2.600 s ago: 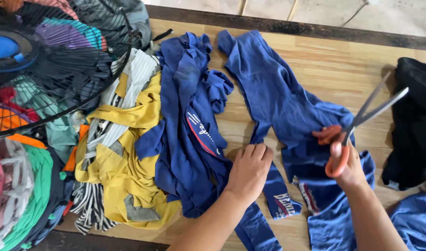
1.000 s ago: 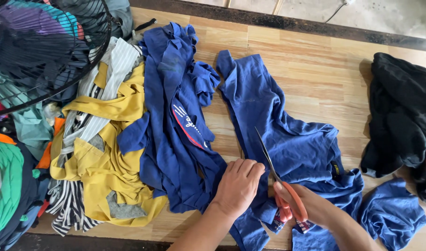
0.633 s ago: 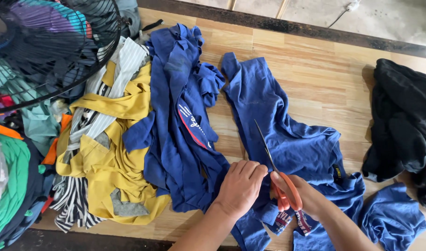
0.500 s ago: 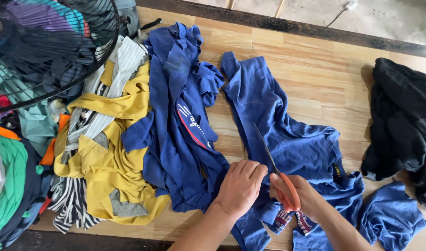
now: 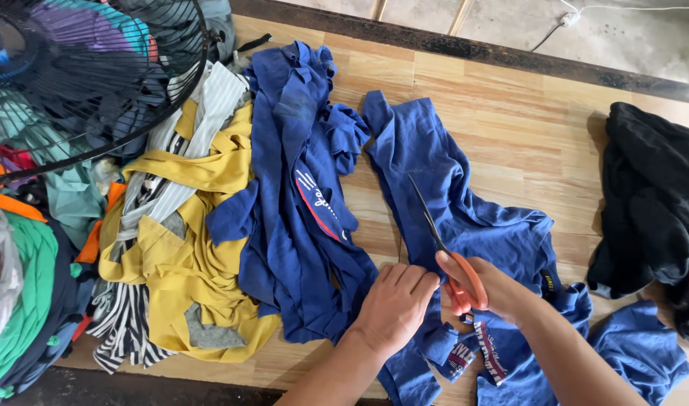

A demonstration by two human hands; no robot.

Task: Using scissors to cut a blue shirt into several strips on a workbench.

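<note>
Gripping one pair of orange-handled scissors (image 5: 451, 258), the right hand (image 5: 486, 289) is curling its fingers through the loops, blades pointing away over one blue shirt (image 5: 465, 218); the left hand (image 5: 393, 307) is pressing flat, fingers (image 5: 405, 280) together, on that cloth just beside the scissors, one black garment (image 5: 653, 210) lying well apart on the tabletop (image 5: 525, 113)

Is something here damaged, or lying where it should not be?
The blue garment is being cut by the orange-handled scissors in the right hand; the left hand presses it down. Nothing else stands out.
</note>
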